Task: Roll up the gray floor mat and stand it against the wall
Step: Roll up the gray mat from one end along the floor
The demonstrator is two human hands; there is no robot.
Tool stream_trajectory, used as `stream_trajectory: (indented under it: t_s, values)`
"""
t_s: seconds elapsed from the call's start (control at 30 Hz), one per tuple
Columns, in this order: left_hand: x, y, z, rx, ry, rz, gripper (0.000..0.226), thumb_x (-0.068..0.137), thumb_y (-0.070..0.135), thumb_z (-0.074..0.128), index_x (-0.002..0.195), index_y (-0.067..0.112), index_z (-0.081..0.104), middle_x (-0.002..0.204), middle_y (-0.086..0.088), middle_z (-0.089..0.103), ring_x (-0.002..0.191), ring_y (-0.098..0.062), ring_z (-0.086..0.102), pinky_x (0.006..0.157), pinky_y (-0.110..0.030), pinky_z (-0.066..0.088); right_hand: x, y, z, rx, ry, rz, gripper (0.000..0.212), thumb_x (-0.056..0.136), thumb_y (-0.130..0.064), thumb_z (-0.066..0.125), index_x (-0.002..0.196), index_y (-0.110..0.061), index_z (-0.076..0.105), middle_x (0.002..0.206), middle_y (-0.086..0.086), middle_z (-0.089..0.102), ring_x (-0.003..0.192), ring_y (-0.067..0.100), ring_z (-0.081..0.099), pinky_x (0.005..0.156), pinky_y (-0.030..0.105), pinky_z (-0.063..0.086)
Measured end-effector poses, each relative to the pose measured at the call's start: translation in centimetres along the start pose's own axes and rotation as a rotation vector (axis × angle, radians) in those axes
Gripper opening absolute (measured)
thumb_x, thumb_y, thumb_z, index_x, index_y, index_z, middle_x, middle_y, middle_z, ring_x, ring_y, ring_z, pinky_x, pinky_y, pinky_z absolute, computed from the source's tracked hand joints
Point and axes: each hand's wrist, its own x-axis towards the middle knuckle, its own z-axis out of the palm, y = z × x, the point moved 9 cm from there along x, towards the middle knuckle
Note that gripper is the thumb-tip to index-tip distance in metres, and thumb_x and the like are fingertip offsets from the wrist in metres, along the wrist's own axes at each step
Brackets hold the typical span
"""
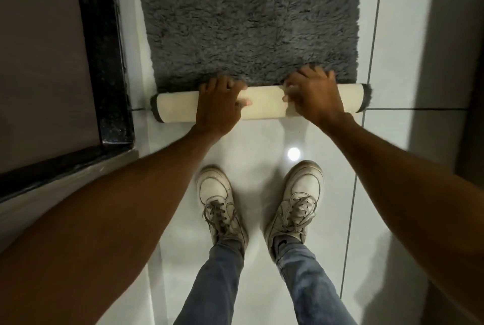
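Observation:
The gray shaggy floor mat [248, 18] lies flat on the white tiled floor, stretching away from me. Its near edge is curled into a thin roll [264, 103] that shows the cream backing, with gray pile sticking out at both ends. My left hand [220, 104] presses on the roll left of its middle, fingers curled over the far side. My right hand [314, 91] grips the roll right of its middle in the same way. Both arms reach forward and down.
My two feet in white sneakers [217, 201] stand on the glossy tiles just behind the roll. A black stone threshold [104, 49] and a brown surface run along the left. A gray wall [432, 36] rises on the right.

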Motion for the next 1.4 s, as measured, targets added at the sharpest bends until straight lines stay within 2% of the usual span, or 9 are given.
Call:
stream_trajectory:
  t_s: [0.1, 0.17, 0.27, 0.37, 0.5, 0.7, 1.13, 1.3, 1.4]
  values:
    - [-2.8, 1.1, -0.7, -0.043, 0.272, 0.026, 0.024, 0.1, 0.019, 0.05, 0.11, 0.015, 0.071, 0.107, -0.01, 0.07, 0.101, -0.034, 0.064, 0.084, -0.044, 0.051, -2.9, -1.7, 0.4, -0.019, 0.234, -0.035, 0.028, 0.093, -0.007, 0.059, 0.115, -0.01, 0.077, 0.11, 0.012, 0.078, 0.101, 0.039, 0.065, 0.098, 0.049, 0.044]
    - [-3.9, 1.4, 1.3, -0.043, 0.223, 0.012, 0.037, 0.101, 0.022, 0.043, 0.13, 0.013, 0.064, 0.128, -0.016, 0.066, 0.122, -0.042, 0.059, 0.104, -0.051, 0.047, -4.5, -2.5, 1.7, 0.003, 0.281, -0.052, 0.036, 0.097, -0.015, 0.055, 0.127, -0.009, 0.073, 0.124, 0.014, 0.076, 0.112, 0.041, 0.066, 0.108, 0.054, 0.043]
    - [-4.9, 0.9, 5.2, 0.074, 0.035, 0.015, 0.076, 0.098, 0.05, 0.046, 0.162, 0.016, 0.021, 0.169, -0.017, 0.018, 0.155, -0.044, 0.011, 0.124, -0.065, 0.014, -5.4, -1.9, 5.3, -0.047, 0.092, -0.027, 0.066, 0.105, -0.05, 0.041, 0.16, -0.015, 0.038, 0.167, 0.012, 0.036, 0.156, 0.041, 0.027, 0.125, 0.068, 0.012]
    - [-3.3, 0.5, 5.7, 0.094, 0.03, 0.03, 0.102, 0.087, 0.07, 0.055, 0.163, 0.018, 0.01, 0.171, -0.015, 0.008, 0.156, -0.044, 0.003, 0.122, -0.069, 0.007, -4.0, -1.2, 6.8, -0.168, -0.018, -0.078, 0.098, 0.093, -0.076, 0.041, 0.167, -0.02, 0.011, 0.175, 0.01, 0.009, 0.161, 0.04, 0.004, 0.124, 0.071, 0.001]
    - [0.2, -0.2, 4.2, 0.12, 0.14, -0.038, 0.091, 0.085, 0.054, 0.069, 0.159, 0.019, 0.029, 0.159, -0.015, 0.038, 0.15, -0.044, 0.028, 0.117, -0.077, 0.013, -0.4, -0.6, 5.5, -0.197, 0.085, -0.028, 0.09, 0.094, -0.05, 0.063, 0.165, -0.025, 0.014, 0.172, 0.01, 0.023, 0.159, 0.044, 0.014, 0.121, 0.077, 0.008]
    - [-0.3, 0.1, 3.3, 0.161, 0.277, -0.059, 0.063, 0.089, 0.03, 0.071, 0.146, 0.015, 0.051, 0.142, -0.015, 0.058, 0.134, -0.042, 0.051, 0.112, -0.076, 0.027, -0.9, -0.7, 4.8, -0.178, 0.209, 0.021, 0.065, 0.097, -0.018, 0.055, 0.158, -0.026, 0.036, 0.16, 0.01, 0.047, 0.15, 0.044, 0.035, 0.12, 0.077, 0.012]
    - [-1.6, 1.9, 3.3, -0.012, -0.41, -0.028, 0.09, 0.078, 0.064, 0.075, 0.15, 0.025, 0.039, 0.151, -0.015, 0.046, 0.137, -0.04, 0.042, 0.113, -0.059, 0.033, -3.9, -1.0, 3.2, 0.035, -0.527, 0.03, 0.063, 0.089, -0.044, 0.074, 0.145, -0.027, 0.049, 0.143, 0.008, 0.06, 0.135, 0.034, 0.053, 0.116, 0.062, 0.035]
    - [-0.6, 2.9, -2.8, -0.02, 0.182, 0.073, 0.035, 0.086, 0.021, 0.076, 0.121, 0.018, 0.072, 0.116, -0.013, 0.068, 0.102, -0.035, 0.062, 0.085, -0.044, 0.047, -0.6, 0.3, -2.5, -0.036, -0.02, 0.033, 0.038, 0.09, -0.03, 0.073, 0.126, -0.019, 0.07, 0.13, 0.012, 0.068, 0.121, 0.038, 0.06, 0.105, 0.05, 0.041]
    - [-2.0, 3.3, -0.7, -0.03, 0.192, 0.051, 0.043, 0.095, 0.015, 0.06, 0.138, 0.015, 0.061, 0.137, -0.011, 0.063, 0.124, -0.034, 0.057, 0.105, -0.048, 0.045, -2.3, -1.2, -1.3, -0.015, 0.15, -0.015, 0.034, 0.101, -0.016, 0.053, 0.129, -0.014, 0.07, 0.131, 0.011, 0.072, 0.125, 0.037, 0.06, 0.106, 0.048, 0.039]
